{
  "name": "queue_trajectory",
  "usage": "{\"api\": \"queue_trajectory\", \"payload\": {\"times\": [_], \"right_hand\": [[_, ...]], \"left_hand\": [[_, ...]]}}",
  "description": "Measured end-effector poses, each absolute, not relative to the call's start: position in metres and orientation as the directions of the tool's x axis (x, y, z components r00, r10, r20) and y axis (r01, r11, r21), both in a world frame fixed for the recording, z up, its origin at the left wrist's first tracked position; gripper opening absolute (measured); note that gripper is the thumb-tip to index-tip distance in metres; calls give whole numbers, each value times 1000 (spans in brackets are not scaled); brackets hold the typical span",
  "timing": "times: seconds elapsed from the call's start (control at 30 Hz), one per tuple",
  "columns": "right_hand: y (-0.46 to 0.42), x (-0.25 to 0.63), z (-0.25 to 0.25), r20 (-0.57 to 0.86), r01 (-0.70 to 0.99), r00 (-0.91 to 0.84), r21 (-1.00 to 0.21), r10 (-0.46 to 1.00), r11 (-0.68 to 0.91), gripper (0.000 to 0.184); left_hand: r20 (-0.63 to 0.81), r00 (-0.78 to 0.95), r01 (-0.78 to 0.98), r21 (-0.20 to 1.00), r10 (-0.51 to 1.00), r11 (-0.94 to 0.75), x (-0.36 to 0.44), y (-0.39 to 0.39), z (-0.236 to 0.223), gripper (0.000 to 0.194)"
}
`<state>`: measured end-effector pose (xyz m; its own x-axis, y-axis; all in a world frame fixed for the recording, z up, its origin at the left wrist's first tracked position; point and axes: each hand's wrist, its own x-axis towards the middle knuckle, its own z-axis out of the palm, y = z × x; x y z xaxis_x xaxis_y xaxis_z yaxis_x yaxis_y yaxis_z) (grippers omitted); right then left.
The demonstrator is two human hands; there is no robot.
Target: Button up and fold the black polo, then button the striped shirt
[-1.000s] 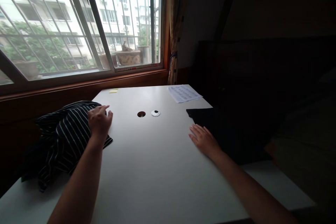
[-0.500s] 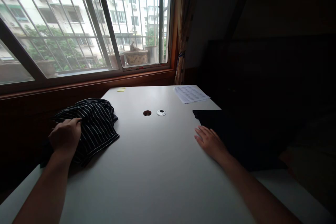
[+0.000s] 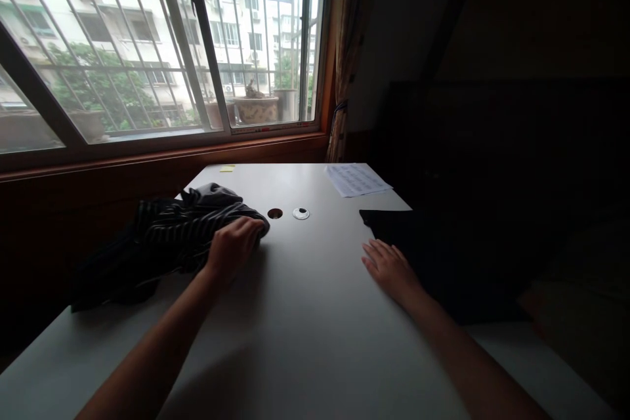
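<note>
1. A small white disc [image 3: 301, 213] with a dark opening lies in the pale tabletop [image 3: 295, 321]; I place everything by it.
2. The striped cloth [image 3: 172, 230], dark with light lines, lies bunched up to the left of the disc, its right end coming nearest. A plain grey patch of it shows on top, and its far left part sinks into deep shadow.
3. The left hand [image 3: 233, 244] is to the left of the disc and a little on its near side. Its grip is narrow, fingers curled over a fold at the cloth's right end and holding it.
4. The right hand [image 3: 391, 269] rests palm down on the tabletop, to the right of the disc and on its near side. Its grip is wide, fingers stretched out and slightly parted.
5. Just beside that hand, right of the disc, a dark flat piece [image 3: 423, 256] spreads out; it is too dim to tell whether the fingers touch it.
6. A round hole [image 3: 275, 214] sits just left of the disc.
7. Printed papers [image 3: 357, 179] lie beyond the disc to the right, and a yellow slip [image 3: 227, 168] beyond it to the left.
8. Farther past the disc stand a barred window [image 3: 260, 39] and a tied curtain [image 3: 344, 72].
</note>
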<state>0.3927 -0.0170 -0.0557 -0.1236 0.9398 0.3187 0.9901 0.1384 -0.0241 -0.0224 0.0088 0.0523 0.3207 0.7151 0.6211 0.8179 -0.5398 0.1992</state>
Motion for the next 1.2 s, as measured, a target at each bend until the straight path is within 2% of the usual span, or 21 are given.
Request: {"api": "queue_trajectory", "payload": {"times": [0.1,0.2,0.27,0.33,0.43,0.47,0.57,0.6,0.67,0.73,0.8,0.87,0.97,1.07,1.2], "right_hand": [[-21,388,-48,333,964,-216,-78,918,255,42],[-27,374,-36,355,853,-403,-188,844,487,46],[-33,360,-30,374,739,-508,-274,776,616,55],[-37,345,-27,396,639,-567,-341,722,689,66],[-42,326,-28,418,564,-606,-373,676,737,71],[-43,322,-29,421,556,-619,-361,663,749,65],[-43,316,-32,426,549,-657,-295,622,782,30],[-44,316,-32,429,552,-664,-270,612,789,23],[-44,316,-32,445,563,-662,-235,603,792,21],[-45,320,-30,471,585,-631,-234,617,777,22],[-45,327,-28,512,616,-546,-291,663,732,22],[-44,337,-25,554,644,-405,-391,727,657,20],[-43,351,-21,579,662,-169,-533,798,527,18],[-41,360,-20,551,656,-6,-628,834,419,19],[-38,364,-20,472,614,112,-725,874,313,26]], "left_hand": [[522,546,620,274,655,-735,27,-9,30,27],[421,777,347,334,468,-876,57,-32,13,27],[378,861,204,353,339,-913,64,-46,11,28],[379,879,143,365,288,-920,62,-56,16,30],[447,846,134,349,290,-928,45,-60,32,33],[472,829,147,331,298,-932,38,-58,37,34],[511,758,297,281,405,-912,12,-46,41,39],[514,718,383,272,470,-883,3,-40,37,40],[538,616,533,253,575,-807,-17,-27,25,43],[548,505,645,274,667,-714,-35,-15,8,53],[540,405,697,340,738,-631,-49,-4,-8,63],[498,341,688,445,797,-573,-59,3,-20,67],[413,346,632,561,842,-535,-63,8,-29,65],[381,396,605,575,835,-550,-60,8,-30,62],[382,444,611,533,811,-586,-55,4,-27,50]]}}
